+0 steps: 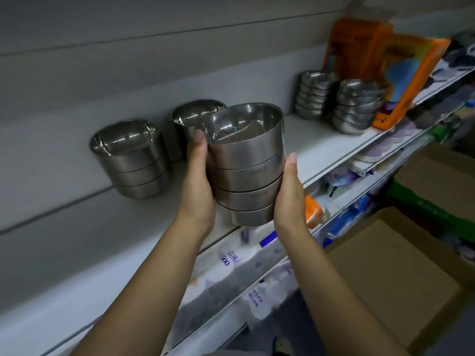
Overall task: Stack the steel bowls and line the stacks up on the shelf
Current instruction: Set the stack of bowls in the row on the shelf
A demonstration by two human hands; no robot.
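**Bowl stack held at shelf edge**

Left hand (pixel 198 183) and right hand (pixel 290 199) clasp a four-bowl steel stack (pixel 246 165) from either side, thumbs upward, at the front edge of the shelf (pixel 321 140). A three-bowl stack (pixel 133 160) stands to its left, another stack (pixel 192 114) just behind it.

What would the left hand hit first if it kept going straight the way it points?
Likely the shelved stack directly behind it. The left hand, gripping the held stack, points up and back toward it. One view only, so the gap is unclear.
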